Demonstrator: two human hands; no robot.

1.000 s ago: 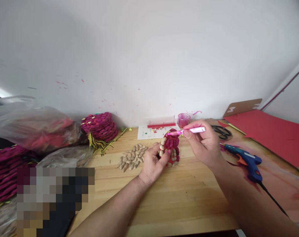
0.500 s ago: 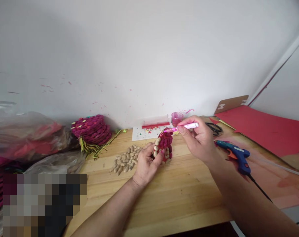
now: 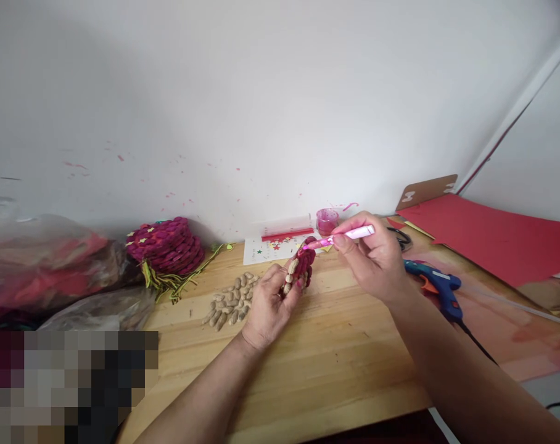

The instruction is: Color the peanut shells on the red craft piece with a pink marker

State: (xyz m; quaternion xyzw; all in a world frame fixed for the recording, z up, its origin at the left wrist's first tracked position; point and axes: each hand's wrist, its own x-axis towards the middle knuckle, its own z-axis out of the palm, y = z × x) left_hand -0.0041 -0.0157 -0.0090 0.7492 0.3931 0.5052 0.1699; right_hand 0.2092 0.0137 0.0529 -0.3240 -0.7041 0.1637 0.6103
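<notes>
My left hand (image 3: 267,311) is wrapped around a peanut craft piece (image 3: 304,264) and holds it tilted above the table. Dark red paint covers one face, while the peanuts along its near edge are bare tan. Between the thumb and fingers of my right hand (image 3: 376,262) is a paintbrush (image 3: 359,232) with a pale handle and a pink-stained end. Its tip touches the top of the piece, or lies just in front of it. Loose unpainted peanuts (image 3: 225,303) lie left of my left hand. A small cup of pink paint (image 3: 327,222) stands behind.
At the left are a stack of magenta peanut pieces (image 3: 173,246) with yellow-green cords and plastic bags (image 3: 53,246). A paper with star stickers (image 3: 256,250) lies behind. To the right are black-handled scissors (image 3: 404,239), a blue glue gun (image 3: 441,285) and red paper (image 3: 497,237).
The craft piece has turned more edge-on, and the brush tip has shifted slightly left along its top. The whole view has swung a little to the right.
</notes>
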